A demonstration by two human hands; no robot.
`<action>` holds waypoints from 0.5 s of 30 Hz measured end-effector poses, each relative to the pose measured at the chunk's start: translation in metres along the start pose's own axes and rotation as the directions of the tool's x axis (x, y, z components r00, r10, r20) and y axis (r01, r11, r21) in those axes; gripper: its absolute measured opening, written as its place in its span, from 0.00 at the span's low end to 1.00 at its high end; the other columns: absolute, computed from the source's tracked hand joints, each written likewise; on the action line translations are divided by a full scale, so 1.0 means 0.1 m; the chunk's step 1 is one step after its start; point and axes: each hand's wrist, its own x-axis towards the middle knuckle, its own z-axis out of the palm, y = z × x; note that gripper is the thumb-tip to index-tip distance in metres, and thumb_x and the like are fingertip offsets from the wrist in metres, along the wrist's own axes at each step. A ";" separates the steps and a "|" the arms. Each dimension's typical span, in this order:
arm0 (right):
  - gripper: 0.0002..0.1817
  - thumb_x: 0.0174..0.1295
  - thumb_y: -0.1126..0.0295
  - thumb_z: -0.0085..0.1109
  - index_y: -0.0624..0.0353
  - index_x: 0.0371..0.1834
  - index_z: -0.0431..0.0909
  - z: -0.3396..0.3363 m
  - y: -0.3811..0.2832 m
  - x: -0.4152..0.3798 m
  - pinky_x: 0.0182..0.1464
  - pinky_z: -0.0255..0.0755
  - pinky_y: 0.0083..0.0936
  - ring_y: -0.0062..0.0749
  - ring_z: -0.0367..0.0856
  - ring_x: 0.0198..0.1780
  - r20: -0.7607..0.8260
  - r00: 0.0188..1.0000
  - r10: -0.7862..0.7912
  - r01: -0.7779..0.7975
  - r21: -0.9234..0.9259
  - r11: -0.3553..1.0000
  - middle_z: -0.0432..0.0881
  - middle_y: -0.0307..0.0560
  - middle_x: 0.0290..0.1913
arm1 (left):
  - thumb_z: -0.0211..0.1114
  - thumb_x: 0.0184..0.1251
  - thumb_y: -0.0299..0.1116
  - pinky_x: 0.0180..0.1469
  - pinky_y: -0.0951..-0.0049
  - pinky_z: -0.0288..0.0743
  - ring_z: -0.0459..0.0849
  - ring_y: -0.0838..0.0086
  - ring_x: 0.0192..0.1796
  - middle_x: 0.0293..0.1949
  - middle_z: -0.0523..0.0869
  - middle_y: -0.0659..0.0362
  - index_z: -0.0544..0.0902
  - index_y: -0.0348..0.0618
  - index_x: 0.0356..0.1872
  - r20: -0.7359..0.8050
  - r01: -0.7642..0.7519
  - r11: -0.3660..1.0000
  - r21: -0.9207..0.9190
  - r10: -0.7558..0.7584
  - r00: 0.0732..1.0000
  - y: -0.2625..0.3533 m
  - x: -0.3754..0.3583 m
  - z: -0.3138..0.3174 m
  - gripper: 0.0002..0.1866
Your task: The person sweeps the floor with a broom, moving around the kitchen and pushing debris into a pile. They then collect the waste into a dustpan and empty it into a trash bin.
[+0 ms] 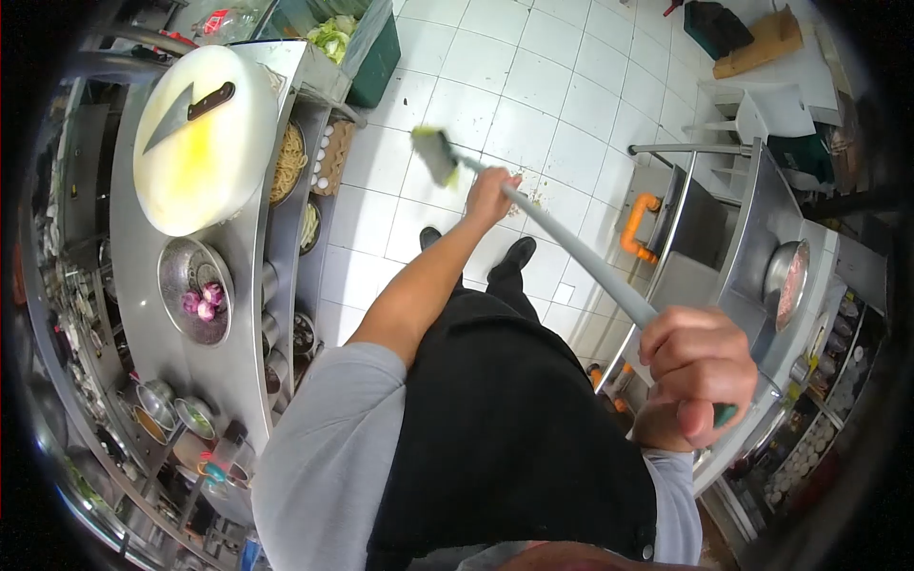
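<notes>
A broom runs diagonally across the middle, with a grey handle (581, 252) and a grey head edged in yellow-green (436, 157). My left hand (490, 197) is wrapped round the lower part of the handle, not far from the head. Close to the camera, my right hand (695, 376) grips the upper end, a bit of green grip showing under the fingers. The head is over the white tiled floor (381, 205), slightly blurred. Small crumbs of debris (533, 195) lie on the tiles just beyond my left hand.
On the left steel counter (143, 314) are a round white cutting board (200, 200) with a knife (195, 109) and a bowl (176, 276) holding red onions. A green bin (376, 62) with cabbage scraps stands ahead. An orange pipe (633, 228) and a steel counter (738, 257) border the right.
</notes>
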 end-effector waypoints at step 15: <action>0.34 0.80 0.41 0.59 0.61 0.25 0.81 -0.50 -0.08 -0.47 0.22 0.68 0.30 0.35 0.77 0.21 0.327 0.945 -0.034 0.011 0.073 0.997 0.74 0.41 0.18 | 0.73 0.73 0.42 0.47 0.44 0.77 0.84 0.41 0.40 0.32 0.85 0.43 0.81 0.40 0.25 -0.004 0.122 0.974 0.189 -0.123 0.992 -0.11 -1.09 0.09 0.19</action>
